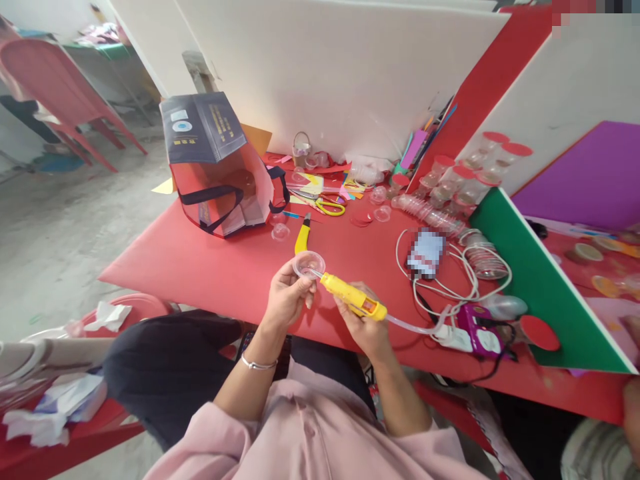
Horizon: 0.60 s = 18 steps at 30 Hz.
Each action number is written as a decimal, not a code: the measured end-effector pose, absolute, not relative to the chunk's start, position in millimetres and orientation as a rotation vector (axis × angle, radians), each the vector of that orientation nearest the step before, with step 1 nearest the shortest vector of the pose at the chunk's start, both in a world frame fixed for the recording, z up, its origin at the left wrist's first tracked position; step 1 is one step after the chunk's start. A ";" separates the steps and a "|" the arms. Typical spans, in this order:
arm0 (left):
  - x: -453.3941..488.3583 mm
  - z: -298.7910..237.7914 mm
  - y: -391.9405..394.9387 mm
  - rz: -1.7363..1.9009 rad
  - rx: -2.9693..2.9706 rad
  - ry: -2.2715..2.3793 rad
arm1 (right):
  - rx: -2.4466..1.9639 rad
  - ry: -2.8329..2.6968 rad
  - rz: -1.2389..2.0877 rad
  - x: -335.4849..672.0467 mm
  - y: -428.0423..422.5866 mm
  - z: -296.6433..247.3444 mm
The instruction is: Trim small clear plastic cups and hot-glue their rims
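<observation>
My left hand [287, 297] holds a small clear plastic lid [309, 265] above the near edge of the red table [200, 267]. My right hand [363, 323] grips a yellow glue gun [353, 297], its nozzle touching the rim of the lid. A clear glue stick [410, 327] sticks out of the gun's back toward the right. A silver bangle sits on my left wrist.
A dark paper bag [215, 163] stands at the back left. A yellow cutter [302, 237], scissors [325, 203], loose clear lids, red-lidded jars [470, 173], a phone with white cables [450, 267], a power strip [473, 333], and green [540, 287] and purple boards surround the work spot.
</observation>
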State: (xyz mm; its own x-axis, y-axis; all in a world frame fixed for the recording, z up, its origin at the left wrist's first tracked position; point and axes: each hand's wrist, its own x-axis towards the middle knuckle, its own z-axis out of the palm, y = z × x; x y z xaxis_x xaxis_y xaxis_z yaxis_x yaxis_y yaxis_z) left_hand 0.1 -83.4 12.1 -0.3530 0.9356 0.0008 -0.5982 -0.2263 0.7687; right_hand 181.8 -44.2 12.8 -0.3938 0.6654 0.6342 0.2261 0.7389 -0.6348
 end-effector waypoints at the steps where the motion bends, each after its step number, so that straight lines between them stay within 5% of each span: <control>1: 0.0 12.3 -83.4 1.784 0.586 0.838 | -0.697 -1.951 0.561 182.2 -43.8 12.4; 18: 0.3 13.1 -83.6 1.769 0.602 0.864 | -0.705 -1.974 0.546 185.3 -42.8 13.2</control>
